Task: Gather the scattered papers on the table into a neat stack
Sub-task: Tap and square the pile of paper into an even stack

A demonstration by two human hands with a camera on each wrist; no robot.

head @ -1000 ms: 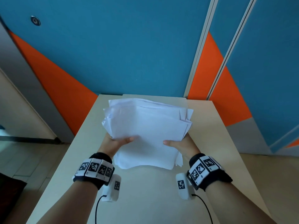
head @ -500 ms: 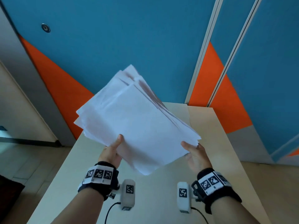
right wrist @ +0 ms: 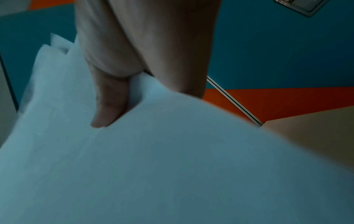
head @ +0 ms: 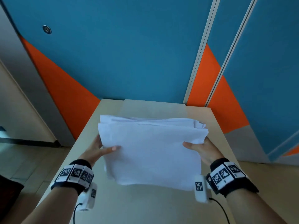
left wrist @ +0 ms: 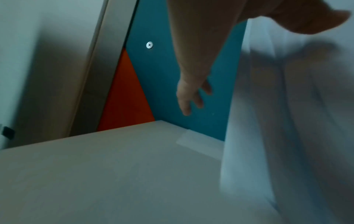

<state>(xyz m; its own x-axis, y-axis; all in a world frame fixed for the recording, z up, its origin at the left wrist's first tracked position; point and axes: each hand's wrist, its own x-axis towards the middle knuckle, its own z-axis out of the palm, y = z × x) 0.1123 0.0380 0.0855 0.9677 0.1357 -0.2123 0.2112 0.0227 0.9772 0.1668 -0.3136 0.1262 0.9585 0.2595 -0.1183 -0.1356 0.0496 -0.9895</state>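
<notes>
A stack of white papers [head: 150,151] is held flat just above the beige table [head: 145,207], its far edges slightly uneven. My left hand [head: 98,147] grips the stack's left edge with the thumb lying on top. My right hand [head: 199,147] grips the right edge the same way. In the right wrist view the thumb [right wrist: 107,106] presses on the top sheet of the papers [right wrist: 172,166] and the fingers run underneath. In the left wrist view the papers [left wrist: 287,121] fill the right side, with the fingers [left wrist: 187,98] stretched out beside them. No loose sheets show on the table.
The table's far edge meets a blue and orange panelled wall [head: 129,54] with pale vertical strips [head: 202,54]. A paler rectangular patch [head: 153,107] lies at the table's far side. Floor shows on both sides, with a dark object [head: 8,191] low on the left.
Half a second ago the stack was raised and tilted up toward the left. Both hands have brought it down level over the table, and its edges line up more closely.
</notes>
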